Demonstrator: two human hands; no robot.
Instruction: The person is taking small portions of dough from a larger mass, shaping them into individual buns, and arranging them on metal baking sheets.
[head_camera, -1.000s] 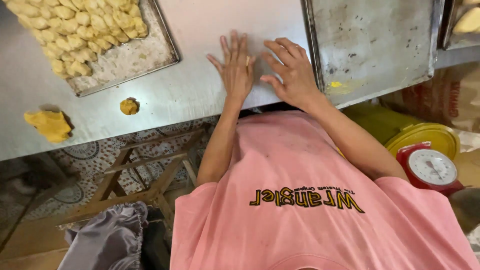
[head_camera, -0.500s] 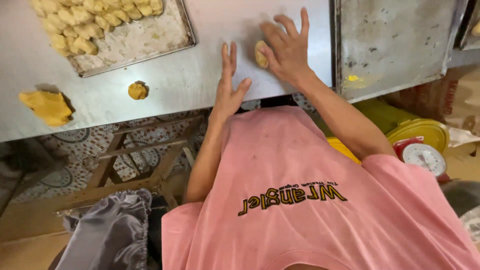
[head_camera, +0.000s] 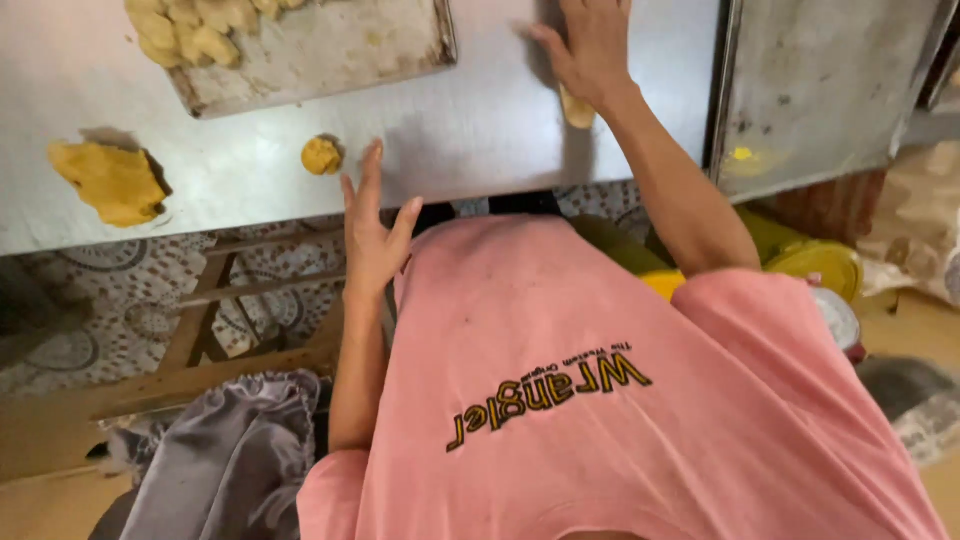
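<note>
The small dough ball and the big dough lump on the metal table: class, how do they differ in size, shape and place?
The small dough ball is round and compact; the big dough lump is far larger, flat and ragged. The ball lies just beyond the left hand; the lump sits farther off, near the table's left end. Both are yellow and lie untouched.

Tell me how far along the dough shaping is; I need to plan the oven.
Done: shaped yellow dough pieces lie on the floured metal tray. In hand: the right hand presses a yellow dough piece on the steel table; the left hand rests open at its edge. Left: a small yellow dough ball and a larger yellow dough lump look unshaped.
</note>
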